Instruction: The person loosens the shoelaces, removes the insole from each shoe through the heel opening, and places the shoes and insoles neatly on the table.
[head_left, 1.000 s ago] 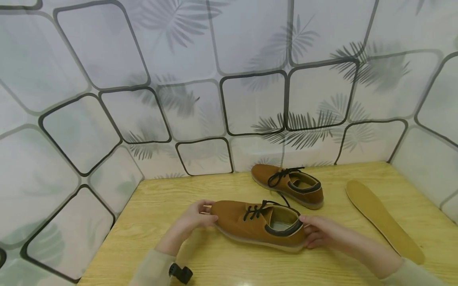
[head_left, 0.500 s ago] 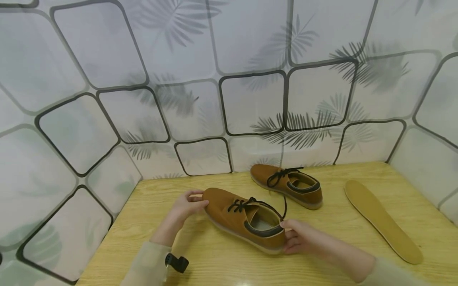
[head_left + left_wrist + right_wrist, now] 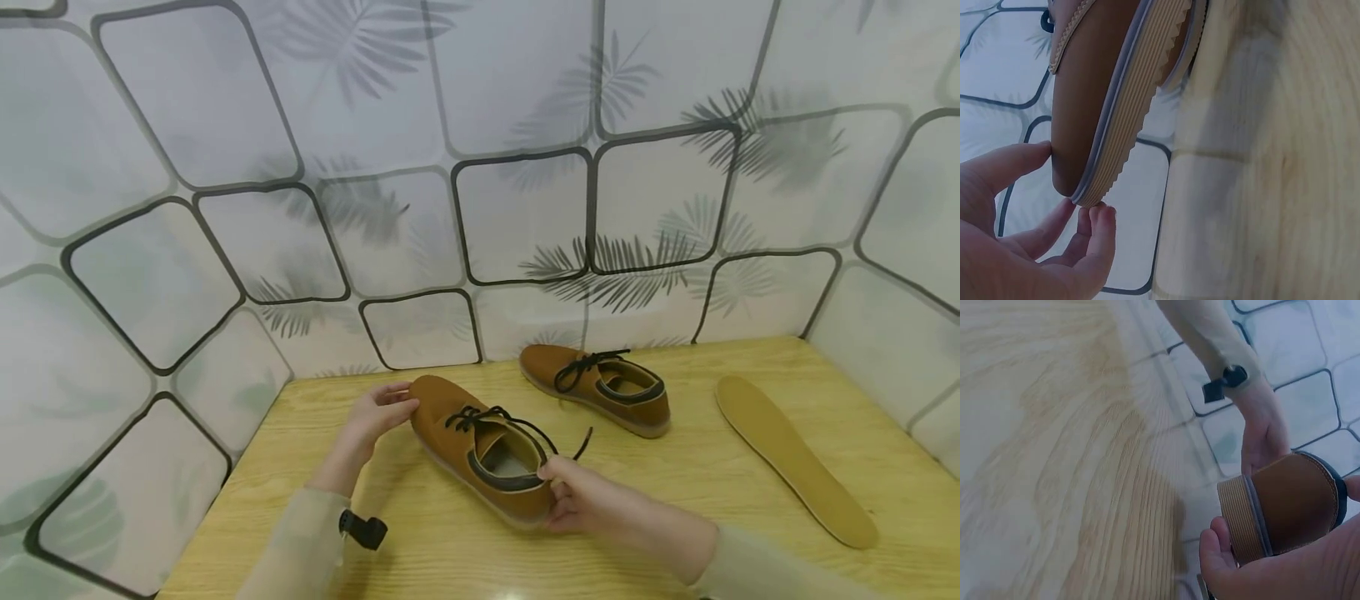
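A brown leather lace-up shoe (image 3: 442,421) with black laces hangs between both hands, its sole raised off the table. My left hand (image 3: 369,422) pinches the toe, thumb on the upper and fingertips under the ridged sole (image 3: 1127,128). At the heel my right hand (image 3: 585,497) grips, thumb over the dark padded collar (image 3: 510,481) and fingers against the sole; the right wrist view shows the heel (image 3: 1294,503) in this grip. One loose lace end (image 3: 584,442) sticks out past the right thumb. The shoe's inside is partly visible from above.
A matching brown shoe (image 3: 551,368) with tied black laces stands at the back of the wooden table (image 3: 420,558). A tan insole (image 3: 791,458) lies to the right. A leaf-patterned covering (image 3: 525,217) rises behind the table and at both sides.
Both hands have moved the shoe to the left and turned it, the toe swinging further toward the back. The second shoe and the insole stay in place.
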Motion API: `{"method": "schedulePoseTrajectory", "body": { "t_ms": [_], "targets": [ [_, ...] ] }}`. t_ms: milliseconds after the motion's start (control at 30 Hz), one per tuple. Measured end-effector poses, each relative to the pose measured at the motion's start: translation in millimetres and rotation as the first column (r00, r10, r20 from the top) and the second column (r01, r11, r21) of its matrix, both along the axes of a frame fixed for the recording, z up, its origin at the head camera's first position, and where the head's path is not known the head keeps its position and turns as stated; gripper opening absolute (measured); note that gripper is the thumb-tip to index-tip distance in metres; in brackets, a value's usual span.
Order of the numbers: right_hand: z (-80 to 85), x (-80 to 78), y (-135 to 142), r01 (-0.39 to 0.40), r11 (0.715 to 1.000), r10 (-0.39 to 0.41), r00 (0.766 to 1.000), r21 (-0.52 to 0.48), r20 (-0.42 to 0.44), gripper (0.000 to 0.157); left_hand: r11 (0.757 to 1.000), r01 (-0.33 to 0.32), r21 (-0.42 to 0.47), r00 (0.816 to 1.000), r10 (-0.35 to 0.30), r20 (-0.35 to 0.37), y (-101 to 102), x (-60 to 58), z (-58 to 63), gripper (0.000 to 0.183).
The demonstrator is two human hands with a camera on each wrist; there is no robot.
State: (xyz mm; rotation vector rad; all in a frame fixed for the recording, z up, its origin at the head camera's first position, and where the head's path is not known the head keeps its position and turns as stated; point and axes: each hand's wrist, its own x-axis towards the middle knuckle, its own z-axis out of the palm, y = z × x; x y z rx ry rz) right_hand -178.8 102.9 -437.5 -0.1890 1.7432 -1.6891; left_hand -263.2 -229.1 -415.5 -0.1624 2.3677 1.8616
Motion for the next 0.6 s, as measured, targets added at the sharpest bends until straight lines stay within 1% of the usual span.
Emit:
{"method": "schedulePoseTrajectory", "body": {
  "t_ms": [133, 233, 333, 500, 600],
  "targets": [
    [2.2, 1.9, -20.3, 0.055, 0.998, -0.054, 0.998, -0.018, 0.043, 0.059, 1.000, 0.008, -0.028, 1.000, -0.008, -0.010, -6.9, -6.7, 3.8, 0.056],
    [3.3, 2.4, -35.9, 0.074, 0.997, -0.072, 0.996, -0.034, 0.058, 0.066, 0.998, 0.006, -0.060, 1.000, -0.007, -0.025, -11.7, -9.3, 7.6, 0.055],
    [4.7, 3.6, -51.1, 0.101, 0.994, -0.098, 0.993, -0.040, 0.065, 0.069, 0.996, -0.015, -0.092, 0.999, 0.012, -0.030, -15.8, -9.9, 11.9, 0.054],
    [3.6, 4.9, -76.6, 0.179, 0.981, -0.171, 0.980, -0.076, 0.098, 0.068, 0.990, -0.045, -0.136, 0.999, 0.042, -0.028, -21.9, -10.5, 14.8, 0.055],
    [2.8, 4.7, -91.4, 0.225, 0.968, -0.209, 0.967, -0.111, 0.143, 0.075, 0.984, -0.047, -0.169, 0.999, 0.043, -0.027, -26.4, -11.4, 14.7, 0.057]
  ]
}}
